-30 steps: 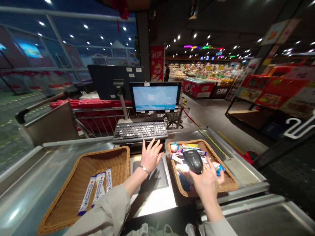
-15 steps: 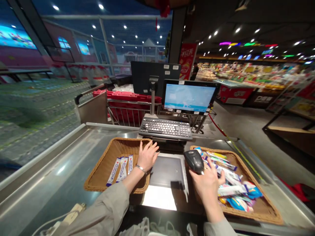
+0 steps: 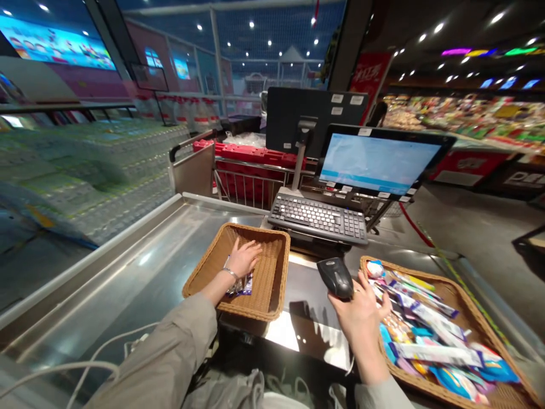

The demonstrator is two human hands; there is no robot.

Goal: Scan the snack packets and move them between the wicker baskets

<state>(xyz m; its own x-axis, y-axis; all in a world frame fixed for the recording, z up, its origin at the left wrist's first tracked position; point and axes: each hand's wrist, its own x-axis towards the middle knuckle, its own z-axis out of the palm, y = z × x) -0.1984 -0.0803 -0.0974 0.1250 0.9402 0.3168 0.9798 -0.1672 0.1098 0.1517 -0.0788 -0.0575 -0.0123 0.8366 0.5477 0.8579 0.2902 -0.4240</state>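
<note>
My left hand [image 3: 243, 258] is over the left wicker basket [image 3: 279, 284], fingers stretched out and apart, holding nothing. Partly hidden beneath it lie several slim white-and-purple snack packets [image 3: 244, 285]. Whether the hand touches them I cannot tell. My right hand [image 3: 360, 309] is wrapped round a black barcode scanner [image 3: 336, 277], its head tilted toward the left over the steel counter. Just right of that hand stands a second wicker basket [image 3: 462, 289], filled with colourful wrapped snacks, among them a long white packet [image 3: 436, 353].
A black keyboard [image 3: 317, 217] sits beyond the baskets, below a lit monitor [image 3: 378, 162] and a second dark screen [image 3: 313, 119]. The steel counter [image 3: 170, 250] has a raised rim on the left. White cables [image 3: 97, 363] lie at lower left. Behind is a shopping cart [image 3: 251, 182].
The view has swung left. My left hand has moved from the left basket's right edge to over its packets. The right hand still grips the barcode scanner.
</note>
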